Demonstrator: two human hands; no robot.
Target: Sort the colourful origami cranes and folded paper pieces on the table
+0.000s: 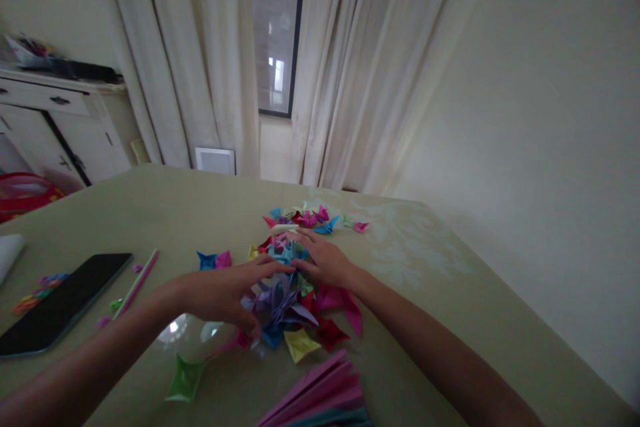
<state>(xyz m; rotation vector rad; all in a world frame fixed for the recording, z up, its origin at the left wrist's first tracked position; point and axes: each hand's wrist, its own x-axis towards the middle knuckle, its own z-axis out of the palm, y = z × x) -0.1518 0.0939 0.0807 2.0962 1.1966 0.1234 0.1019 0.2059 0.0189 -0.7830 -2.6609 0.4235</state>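
Dozens of small folded paper pieces (pixel 284 303) in purple, blue, red, pink, yellow and green lie heaped near the middle of the tabletop (pixel 425 300), in a loose band running away from the person. Over the near part of it reaches the left hand (pixel 223 295), its grip open, thumb well apart from the fingers. On the other side, farther along the heap, the right hand (pixel 327 260) spreads its fingers over the pieces, its grip also open; whether its fingertips touch paper I cannot tell. A purple, many-pointed piece sits between the hands, with a yellow piece (pixel 301 345) and a red piece (pixel 333 335) at the near edge of the heap.

Nearest the viewer is a pleated pink and teal paper fan (pixel 320 390), partly cut off by the lower edge. A green piece (pixel 185 379) lies apart, below the left hand. Beyond the left forearm are a blue piece (pixel 207 261) and a pink one side by side, then a pink-and-green stick (pixel 136 283) and a dark phone (pixel 65 303). Behind the tabletop hang pale curtains (pixel 215 47), parted at a window (pixel 277 27); a white cabinet (pixel 50 120) stands at far left.
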